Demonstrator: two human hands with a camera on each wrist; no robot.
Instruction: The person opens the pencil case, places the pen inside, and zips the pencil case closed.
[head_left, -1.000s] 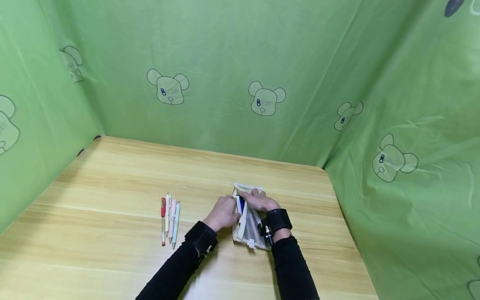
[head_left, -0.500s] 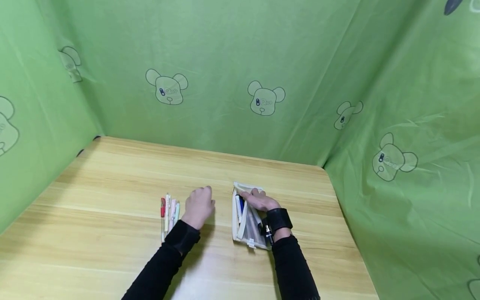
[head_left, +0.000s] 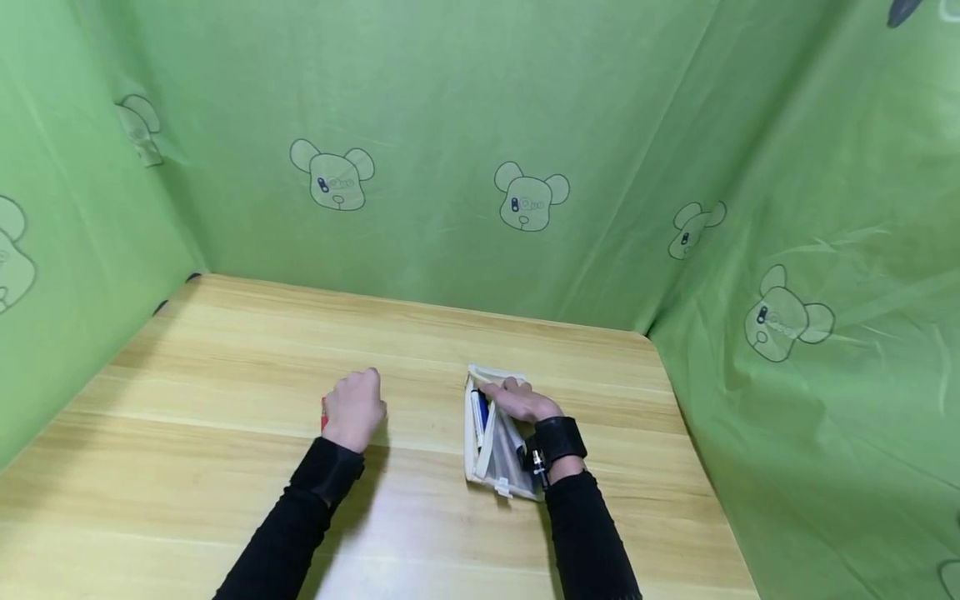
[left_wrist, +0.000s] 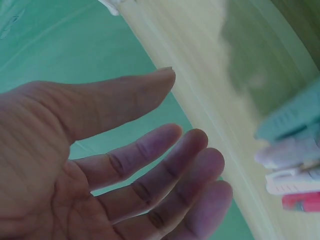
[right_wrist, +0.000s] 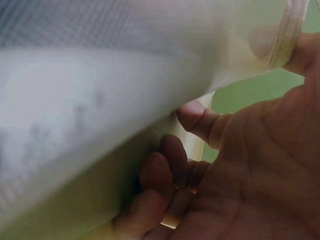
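My left hand (head_left: 354,408) is over the pens at the left of the table, hiding most of them in the head view. The left wrist view shows its fingers loosely bent and apart, holding nothing. Beside them lie a teal pen (left_wrist: 290,118), a lilac pen (left_wrist: 287,152), a white pen (left_wrist: 295,181) and a red pen (left_wrist: 302,201). My right hand (head_left: 523,404) grips the side of a white mesh pencil case (head_left: 508,472), thumb inside its opening and fingers beneath. A white marker (head_left: 477,417) and a blue one (head_left: 483,408) show inside the case.
The wooden table (head_left: 225,392) is bounded at the back and sides by a green cloth (head_left: 435,117) printed with bear heads. Black bands (head_left: 327,469) are strapped to both wrists.
My left hand has come out of the pencil case and moved left, until it covers the pens. The right hand has stayed on the case.
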